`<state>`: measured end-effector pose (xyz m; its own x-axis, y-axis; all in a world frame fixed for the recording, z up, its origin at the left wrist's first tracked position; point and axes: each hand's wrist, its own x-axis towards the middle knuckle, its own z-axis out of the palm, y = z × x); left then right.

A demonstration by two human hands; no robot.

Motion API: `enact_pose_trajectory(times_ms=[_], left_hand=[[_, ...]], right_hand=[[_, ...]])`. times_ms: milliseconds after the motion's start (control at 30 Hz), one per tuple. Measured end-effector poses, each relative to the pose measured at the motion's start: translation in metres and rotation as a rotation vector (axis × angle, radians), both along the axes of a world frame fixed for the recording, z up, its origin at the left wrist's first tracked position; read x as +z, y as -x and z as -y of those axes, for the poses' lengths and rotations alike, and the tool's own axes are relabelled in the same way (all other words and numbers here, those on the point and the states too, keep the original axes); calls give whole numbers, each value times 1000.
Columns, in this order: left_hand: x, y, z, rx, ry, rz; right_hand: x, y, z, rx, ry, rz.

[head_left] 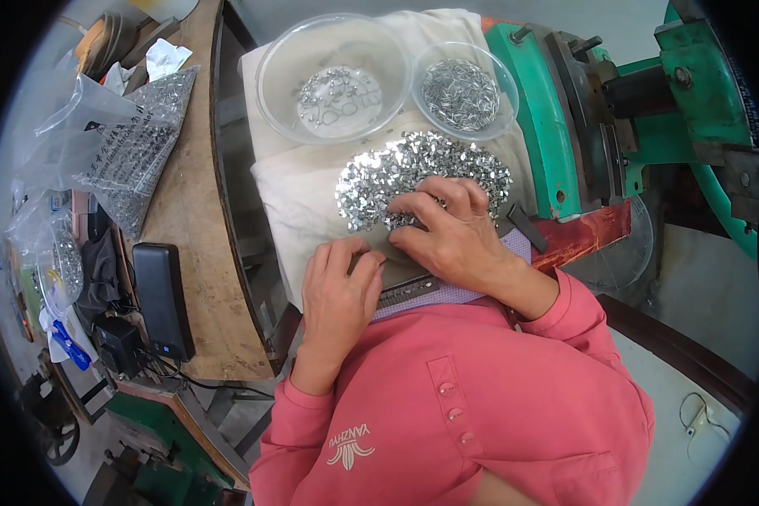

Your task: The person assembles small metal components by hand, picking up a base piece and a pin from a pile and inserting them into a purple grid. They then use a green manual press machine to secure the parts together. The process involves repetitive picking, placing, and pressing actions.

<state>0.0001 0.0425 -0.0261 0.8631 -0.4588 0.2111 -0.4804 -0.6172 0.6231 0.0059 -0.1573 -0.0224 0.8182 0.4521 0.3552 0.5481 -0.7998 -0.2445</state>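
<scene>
Small, flat, shiny metal pieces (396,173) are heaped in a broad pile on a pale cloth (299,198), in front of the person. The near right part of the pile is covered by the right hand (434,223); its fingers are bent and loosely spread, index finger and thumb set a little apart at the pile's near edge. Whether a piece is gripped there cannot be made out.

The left hand (354,274) is held lower, at the left end of a dark strip (409,292); its fingers are curled in close to the thumb. Anything pinched there is too small to be made out. The strip is laid crosswise on a purple mat (517,244), close to the pink shirt (514,371). A short black bar (527,228) is seen right of the right hand.

Beyond the pile, two clear containers are set side by side: a large tub (268,97), its bottom partly covered with pieces, and a smaller bowl (506,116) filled with slim metal pins (460,94). The cloth is spread over a red worktop (594,239), on which a green machine (538,118) is stood at right.

At left, a black power bank (162,299) and a filled plastic bag (148,143) are kept on a wooden table (219,295).
</scene>
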Motion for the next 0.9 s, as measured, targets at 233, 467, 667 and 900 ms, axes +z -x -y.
enact_pose_trajectory(times_ms=[233,467,667,900], left_hand=[[-3,1,-3,-28,-28,27],[-4,3,-1,9,27,66],[2,20,3,-35,123,-10],[-2,34,15,-101,85,-49]], right_hand=[[14,5,6,-22,-86,-166],[19,47,30,-106,-229,-317],[8,66,28,-126,-205,-312],[9,65,25,-138,-196,-260]])
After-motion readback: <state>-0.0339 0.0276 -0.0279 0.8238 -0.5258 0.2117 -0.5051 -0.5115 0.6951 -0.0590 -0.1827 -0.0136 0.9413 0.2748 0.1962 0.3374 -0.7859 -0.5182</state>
